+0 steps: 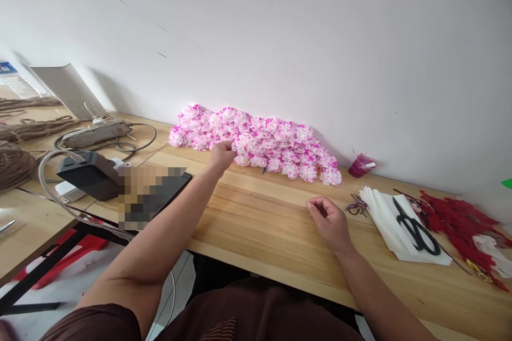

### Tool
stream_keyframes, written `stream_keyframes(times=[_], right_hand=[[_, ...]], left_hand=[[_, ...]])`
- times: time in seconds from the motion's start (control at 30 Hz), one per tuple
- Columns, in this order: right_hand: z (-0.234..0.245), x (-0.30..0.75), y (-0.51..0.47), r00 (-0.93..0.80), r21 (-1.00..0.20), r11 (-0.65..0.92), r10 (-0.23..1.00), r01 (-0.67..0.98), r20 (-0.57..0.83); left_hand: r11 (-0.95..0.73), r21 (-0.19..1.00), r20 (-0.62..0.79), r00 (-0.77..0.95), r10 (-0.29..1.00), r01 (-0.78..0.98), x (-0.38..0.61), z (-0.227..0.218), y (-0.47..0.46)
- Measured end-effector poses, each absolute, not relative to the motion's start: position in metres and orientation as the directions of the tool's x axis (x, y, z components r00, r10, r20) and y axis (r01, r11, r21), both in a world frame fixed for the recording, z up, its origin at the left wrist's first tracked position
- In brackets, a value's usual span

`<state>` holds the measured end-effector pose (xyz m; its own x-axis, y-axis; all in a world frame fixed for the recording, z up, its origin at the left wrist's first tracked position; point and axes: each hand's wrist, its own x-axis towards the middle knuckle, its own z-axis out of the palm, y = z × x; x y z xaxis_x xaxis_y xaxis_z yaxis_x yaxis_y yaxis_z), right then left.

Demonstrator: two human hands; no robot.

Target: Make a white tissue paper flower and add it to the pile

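Masked by a mosaic patch (150, 194) on the left: most of a dark slab and anything lying on it. Cut off by the left edge: rope (14, 162) coils. Cropped at the right edge: red foliage (460, 224), a green scrap (507, 183), the bench (260, 224) end. Buried among the flowers (260, 141): fingertips of the left grip (222, 155); pinching or only touching, impossible to tell. Curled inward: the right grip (328, 218), its contents, if any, out of sight. Too small to make out: the purple tangle (356, 205) beside the paper (386, 218).
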<state>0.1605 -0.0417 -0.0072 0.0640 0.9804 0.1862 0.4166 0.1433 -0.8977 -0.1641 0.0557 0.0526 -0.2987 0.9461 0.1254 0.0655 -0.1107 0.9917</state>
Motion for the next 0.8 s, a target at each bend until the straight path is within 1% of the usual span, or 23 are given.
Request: stream_keyframes(times=[0.07, 0.17, 0.37, 0.5, 0.63, 0.8], right_hand=[[-0.007, 0.161, -0.042, 0.058, -0.898, 0.148, 0.98, 0.415, 0.188], [-0.008, 0.163, -0.042, 0.049, -0.896, 0.15, 0.981, 0.418, 0.188], [-0.011, 0.165, -0.039, 0.058, -0.894, 0.147, 0.98, 0.424, 0.189], [-0.013, 0.167, -0.038, 0.053, -0.899, 0.141, 0.983, 0.414, 0.178], [-0.015, 0.168, -0.037, 0.051, -0.901, 0.135, 0.984, 0.413, 0.17], [-0.012, 0.166, -0.039, 0.046, -0.915, 0.141, 0.984, 0.379, 0.171]], left_hand=[[-0.099, 0.992, 0.119, -0.331, 0.936, 0.077, -0.168, 0.047, 0.056], [-0.103, 0.991, 0.128, -0.439, 0.889, 0.08, -0.184, 0.044, 0.057], [-0.205, 0.979, 0.163, -0.645, 0.746, 0.01, -0.219, 0.054, 0.053], [-0.196, 0.981, 0.131, -0.737, 0.663, -0.002, -0.229, 0.059, 0.048], [-0.16, 0.987, 0.135, -0.707, 0.694, 0.03, -0.226, 0.053, 0.045], [-0.146, 0.985, 0.171, -0.527, 0.832, 0.09, -0.201, 0.043, 0.047]])
